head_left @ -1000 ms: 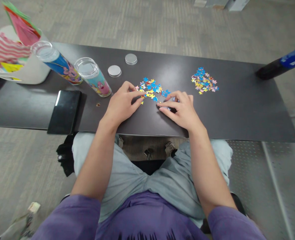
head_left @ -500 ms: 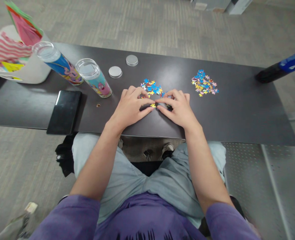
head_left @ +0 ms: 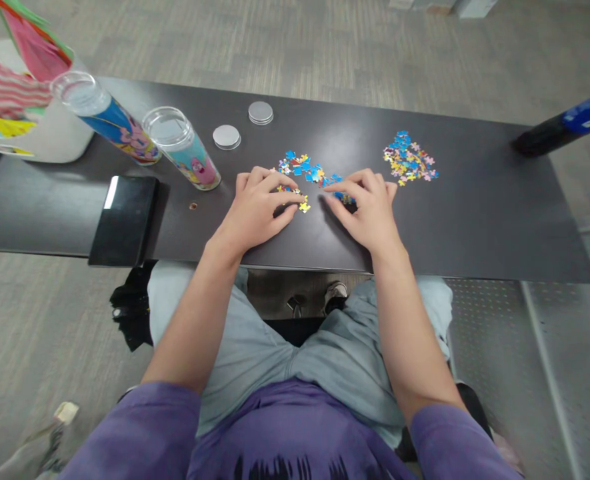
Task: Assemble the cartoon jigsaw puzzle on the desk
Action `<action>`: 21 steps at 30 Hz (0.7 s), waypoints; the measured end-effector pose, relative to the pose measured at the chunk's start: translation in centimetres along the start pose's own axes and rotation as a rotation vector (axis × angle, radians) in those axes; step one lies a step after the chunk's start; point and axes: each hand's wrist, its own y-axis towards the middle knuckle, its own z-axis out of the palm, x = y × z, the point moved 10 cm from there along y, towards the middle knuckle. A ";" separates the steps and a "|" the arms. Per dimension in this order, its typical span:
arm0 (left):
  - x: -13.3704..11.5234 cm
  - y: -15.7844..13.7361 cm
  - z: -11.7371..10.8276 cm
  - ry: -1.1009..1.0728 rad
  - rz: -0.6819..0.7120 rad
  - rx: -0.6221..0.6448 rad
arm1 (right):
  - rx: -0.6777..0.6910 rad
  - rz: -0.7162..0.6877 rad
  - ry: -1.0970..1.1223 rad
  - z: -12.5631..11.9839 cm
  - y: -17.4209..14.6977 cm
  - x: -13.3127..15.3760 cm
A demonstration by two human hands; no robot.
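Note:
Small jigsaw puzzle pieces (head_left: 307,169) in blue, yellow and red lie loosely around both hands on the dark tabletop. My left hand (head_left: 261,208) rests on the left, its fingers apart and curved. Close to its thumb and index fingertips lies a yellow puzzle piece (head_left: 305,207). Across a small gap, my right hand (head_left: 369,208) has its thumb and index finger apart, with no piece visible between them. Blue puzzle pieces (head_left: 345,199) show beneath its fingers, partly covered.
A second puzzle pile (head_left: 409,160) lies to the right. Left of the hands stand two clear-topped printed tubes (head_left: 195,157) (head_left: 119,127), near two silver lids (head_left: 227,137) (head_left: 261,112). A black phone (head_left: 125,220) overlaps the front edge. A white basket (head_left: 69,137) and blue-black cylinder (head_left: 549,137) flank the table.
My hands have moved apart from where their fingertips met over the yellow piece. The right thumb and index finger have drawn back to the right. The view has shifted slightly.

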 end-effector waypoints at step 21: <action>-1.0 -2.0 -0.9 -0.033 0.016 -0.008 | 0.047 0.015 0.006 0.4 -0.8 0.0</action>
